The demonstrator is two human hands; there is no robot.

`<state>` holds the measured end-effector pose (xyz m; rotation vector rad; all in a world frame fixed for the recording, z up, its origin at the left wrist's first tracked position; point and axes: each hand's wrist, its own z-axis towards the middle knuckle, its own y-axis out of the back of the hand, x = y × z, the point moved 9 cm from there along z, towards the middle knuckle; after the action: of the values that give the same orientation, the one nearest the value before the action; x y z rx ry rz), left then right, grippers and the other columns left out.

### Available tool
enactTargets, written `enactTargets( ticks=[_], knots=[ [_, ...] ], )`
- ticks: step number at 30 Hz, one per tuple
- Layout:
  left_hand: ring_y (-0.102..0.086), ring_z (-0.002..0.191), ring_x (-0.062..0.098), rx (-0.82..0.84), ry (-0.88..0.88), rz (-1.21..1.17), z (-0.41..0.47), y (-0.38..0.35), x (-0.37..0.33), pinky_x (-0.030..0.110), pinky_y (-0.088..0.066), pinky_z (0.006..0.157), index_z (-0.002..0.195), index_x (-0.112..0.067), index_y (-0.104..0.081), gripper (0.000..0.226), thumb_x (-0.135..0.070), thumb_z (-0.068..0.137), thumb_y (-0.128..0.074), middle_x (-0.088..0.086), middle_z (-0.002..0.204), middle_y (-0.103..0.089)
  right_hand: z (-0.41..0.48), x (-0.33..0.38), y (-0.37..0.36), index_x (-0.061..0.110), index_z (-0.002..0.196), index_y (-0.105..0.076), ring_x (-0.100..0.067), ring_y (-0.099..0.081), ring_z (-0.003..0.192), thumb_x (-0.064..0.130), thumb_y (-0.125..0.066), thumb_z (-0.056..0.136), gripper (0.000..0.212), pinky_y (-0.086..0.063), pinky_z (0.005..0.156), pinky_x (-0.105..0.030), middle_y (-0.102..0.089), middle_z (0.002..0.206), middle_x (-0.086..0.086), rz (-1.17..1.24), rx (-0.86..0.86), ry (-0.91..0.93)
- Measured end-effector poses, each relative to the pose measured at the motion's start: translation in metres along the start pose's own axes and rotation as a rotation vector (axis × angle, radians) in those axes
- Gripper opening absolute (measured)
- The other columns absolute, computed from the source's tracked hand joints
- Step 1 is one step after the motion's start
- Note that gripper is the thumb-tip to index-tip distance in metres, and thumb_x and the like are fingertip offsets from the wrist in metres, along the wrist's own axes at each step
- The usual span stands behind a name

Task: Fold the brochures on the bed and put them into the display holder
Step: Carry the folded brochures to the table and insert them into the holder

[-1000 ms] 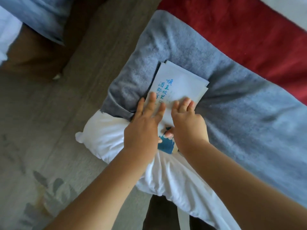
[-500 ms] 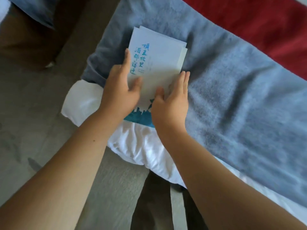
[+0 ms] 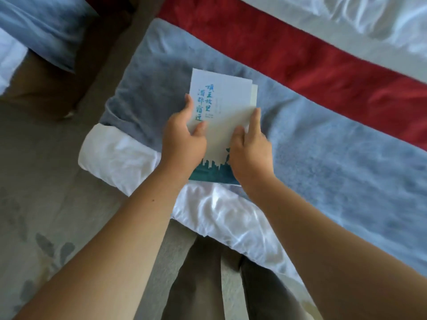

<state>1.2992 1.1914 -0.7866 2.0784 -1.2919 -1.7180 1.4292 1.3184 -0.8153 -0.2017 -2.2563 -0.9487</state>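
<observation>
A folded white brochure [image 3: 225, 105] with blue lettering and a teal skyline along its lower edge is at the corner of the bed, over the blue-grey blanket [image 3: 323, 158]. My left hand [image 3: 183, 139] grips its left edge, thumb on the front. My right hand [image 3: 248, 153] holds its right edge, fingers along the side. A second layer of paper peeks out at the brochure's right edge. The display holder is not in view.
A red runner [image 3: 300, 54] crosses the bed beyond the blanket, with white sheets [image 3: 346, 15] past it. The white bed corner [image 3: 120, 155] juts toward the carpeted floor [image 3: 46, 204]. Another bed with blue bedding [image 3: 41, 26] stands at upper left. My legs are below.
My hands went from pressing the brochure flat on the blanket to gripping it by its two side edges. The view has shifted, showing more of the bed.
</observation>
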Motion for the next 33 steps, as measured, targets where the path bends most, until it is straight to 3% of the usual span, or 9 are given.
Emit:
enactTargets(
  ticks=[2, 5, 8, 12, 16, 21, 26, 33],
  knots=[
    [-0.056, 0.124, 0.025, -0.028, -0.117, 0.179, -0.007, -0.004, -0.042, 0.027, -0.044, 0.1, 0.161, -0.018, -0.029, 0.063, -0.016, 0.104, -0.055, 0.011, 0.14, -0.054, -0.006, 0.01, 0.032, 0.03, 0.166, -0.001, -0.029, -0.059, 0.09, 0.039, -0.028, 0.109, 0.064, -0.048, 0.075, -0.042, -0.059, 0.127, -0.015, -0.042, -0.046, 0.033],
    [-0.054, 0.116, 0.032, -0.029, -0.216, 0.473, -0.023, -0.015, -0.11, 0.038, -0.046, 0.087, 0.164, -0.013, -0.016, 0.064, -0.026, 0.107, -0.041, 0.016, 0.145, -0.039, -0.02, 0.038, 0.089, 0.035, 0.164, -0.006, -0.024, -0.044, 0.08, 0.039, -0.025, 0.109, 0.058, -0.035, 0.071, -0.037, -0.049, 0.133, -0.012, -0.124, -0.145, 0.077],
    [-0.052, 0.12, 0.036, -0.022, -0.201, 0.623, -0.039, -0.01, -0.163, 0.047, -0.049, 0.091, 0.162, -0.011, -0.015, 0.064, -0.029, 0.106, -0.039, 0.017, 0.155, -0.024, -0.031, 0.068, 0.139, 0.036, 0.162, -0.014, -0.03, -0.045, 0.08, 0.036, -0.027, 0.108, 0.055, -0.039, 0.072, -0.039, -0.045, 0.13, -0.012, -0.175, -0.156, 0.091],
    [-0.055, 0.115, 0.039, -0.05, -0.27, 0.605, -0.062, 0.014, -0.239, 0.047, -0.049, 0.088, 0.16, -0.01, -0.022, 0.06, -0.031, 0.107, -0.037, 0.017, 0.155, -0.024, -0.054, 0.112, 0.209, 0.031, 0.16, -0.022, -0.035, -0.05, 0.08, 0.032, -0.032, 0.106, 0.054, -0.038, 0.071, -0.039, -0.046, 0.125, -0.015, -0.191, -0.209, 0.131],
    [-0.052, 0.12, 0.039, -0.028, -0.346, 0.581, -0.077, 0.034, -0.315, 0.048, -0.05, 0.091, 0.16, -0.01, -0.025, 0.06, -0.031, 0.106, -0.038, 0.018, 0.155, -0.025, -0.076, 0.148, 0.274, 0.029, 0.162, -0.021, -0.042, -0.062, 0.103, 0.033, -0.033, 0.106, 0.057, -0.046, 0.077, -0.042, -0.045, 0.137, -0.018, -0.179, -0.254, 0.152],
    [-0.057, 0.115, 0.041, -0.056, -0.424, 0.589, -0.101, 0.074, -0.417, 0.046, -0.049, 0.092, 0.153, -0.01, -0.034, 0.055, -0.034, 0.104, -0.038, 0.018, 0.145, -0.032, -0.116, 0.205, 0.364, 0.024, 0.155, -0.035, -0.04, -0.06, 0.109, 0.028, -0.034, 0.107, 0.048, -0.049, 0.087, -0.044, -0.047, 0.134, -0.018, -0.112, -0.325, 0.182],
    [-0.057, 0.112, 0.039, -0.064, -0.483, 0.596, -0.14, 0.099, -0.513, 0.043, -0.045, 0.086, 0.144, -0.007, -0.042, 0.05, -0.036, 0.104, -0.035, 0.017, 0.137, -0.036, -0.163, 0.246, 0.455, 0.015, 0.134, -0.05, -0.044, -0.058, 0.11, 0.024, -0.039, 0.103, 0.034, -0.042, 0.082, -0.04, -0.052, 0.126, -0.021, -0.098, -0.403, 0.209],
    [-0.057, 0.109, 0.039, -0.076, -0.557, 0.582, -0.197, 0.112, -0.618, 0.043, -0.044, 0.086, 0.135, -0.005, -0.049, 0.046, -0.034, 0.103, -0.034, 0.017, 0.132, -0.039, -0.21, 0.269, 0.556, 0.015, 0.141, -0.05, -0.038, -0.058, 0.114, 0.019, -0.041, 0.101, 0.04, -0.041, 0.079, -0.037, -0.054, 0.13, -0.02, -0.134, -0.494, 0.2]
  ],
)
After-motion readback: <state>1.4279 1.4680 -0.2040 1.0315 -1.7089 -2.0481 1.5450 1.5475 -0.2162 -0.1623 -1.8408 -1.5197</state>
